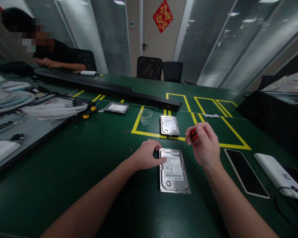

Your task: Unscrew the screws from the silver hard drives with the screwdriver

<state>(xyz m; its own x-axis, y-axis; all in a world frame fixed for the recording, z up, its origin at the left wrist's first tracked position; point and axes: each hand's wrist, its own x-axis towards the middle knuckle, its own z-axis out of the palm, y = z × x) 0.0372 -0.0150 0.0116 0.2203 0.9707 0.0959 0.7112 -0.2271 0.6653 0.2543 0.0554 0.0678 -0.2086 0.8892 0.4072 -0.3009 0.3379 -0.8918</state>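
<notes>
A silver hard drive [173, 180] lies flat on the green table in front of me, label side up. My left hand [147, 155] grips it at the far left corner, thumb on the label and fingers curled at the far edge. In my right hand [205, 145] is a screwdriver [194, 134] with a red and black handle. Its thin shaft slants down to the drive's far right corner; whether the tip sits in a screw is too small to tell. Just beyond, a second hard drive [169, 125] lies near a clear plastic cup [145, 116].
Right of my arm lie a phone [245, 172] and a white power bank [279, 173] with a cable. Another drive [116, 107] and a yellow-black screwdriver [90, 111] lie left. A long black bar [109, 89] crosses the back; a person [57, 54] sits beyond.
</notes>
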